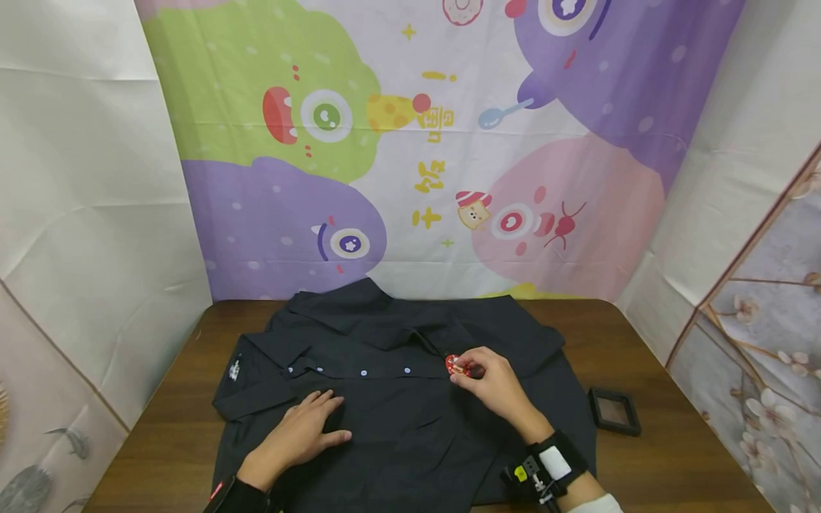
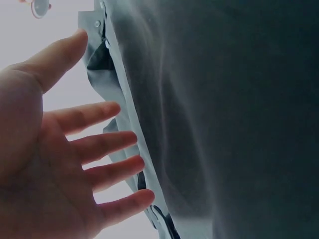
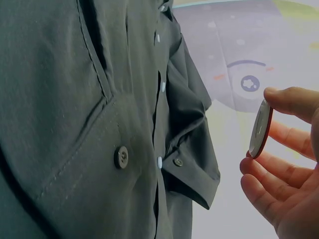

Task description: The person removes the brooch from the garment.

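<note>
A black short-sleeved shirt (image 1: pixel 398 427) with pale buttons down its front lies spread across the table. My right hand (image 1: pixel 497 385) pinches a round red badge (image 1: pixel 457 365) between thumb and fingers, above the shirt's button strip. In the right wrist view, the badge (image 3: pixel 260 129) is seen nearly edge-on, its pale back toward the shirt. My left hand (image 1: pixel 301 431) is over the shirt's lower left front, fingers straight and spread, holding nothing. The left wrist view shows that palm (image 2: pixel 55 164) beside the shirt cloth; whether it touches the cloth, I cannot tell.
A small black square frame (image 1: pixel 596 410) lies on the brown table (image 1: pixel 667 456), right of the shirt. On the left sleeve is a small whitish mark (image 1: pixel 234 369). A cartoon-printed cloth (image 1: pixel 410 271) hangs behind the table, with pale curtains on both sides.
</note>
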A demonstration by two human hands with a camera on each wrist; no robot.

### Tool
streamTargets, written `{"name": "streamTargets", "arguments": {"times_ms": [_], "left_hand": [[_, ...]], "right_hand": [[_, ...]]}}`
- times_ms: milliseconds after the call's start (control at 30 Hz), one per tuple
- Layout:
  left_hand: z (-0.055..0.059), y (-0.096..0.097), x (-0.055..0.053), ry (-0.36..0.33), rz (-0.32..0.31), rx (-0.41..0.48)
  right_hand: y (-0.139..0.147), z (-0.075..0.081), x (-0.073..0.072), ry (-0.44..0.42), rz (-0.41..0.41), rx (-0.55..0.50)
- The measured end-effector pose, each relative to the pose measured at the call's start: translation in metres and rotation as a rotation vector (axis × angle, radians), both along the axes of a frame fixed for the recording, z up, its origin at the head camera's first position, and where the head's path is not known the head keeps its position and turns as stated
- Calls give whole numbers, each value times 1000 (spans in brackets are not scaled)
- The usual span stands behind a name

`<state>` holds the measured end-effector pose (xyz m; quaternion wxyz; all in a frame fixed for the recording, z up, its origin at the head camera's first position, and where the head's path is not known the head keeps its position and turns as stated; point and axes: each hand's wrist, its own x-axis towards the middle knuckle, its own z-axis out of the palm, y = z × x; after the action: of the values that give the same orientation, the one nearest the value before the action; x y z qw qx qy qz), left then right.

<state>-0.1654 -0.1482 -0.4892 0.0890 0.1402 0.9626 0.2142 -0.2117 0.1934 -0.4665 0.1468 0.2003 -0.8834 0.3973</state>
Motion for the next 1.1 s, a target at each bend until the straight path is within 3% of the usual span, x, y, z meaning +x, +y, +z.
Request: {"name": "streamTargets", "arguments": {"times_ms": [300, 1100], "left_hand": [[3, 0, -2, -47, 25, -32], [0, 1, -1, -18, 29, -8]], "right_hand": [[4, 1, -1, -1, -27, -9], [24, 5, 2, 15, -98, -9]]}}
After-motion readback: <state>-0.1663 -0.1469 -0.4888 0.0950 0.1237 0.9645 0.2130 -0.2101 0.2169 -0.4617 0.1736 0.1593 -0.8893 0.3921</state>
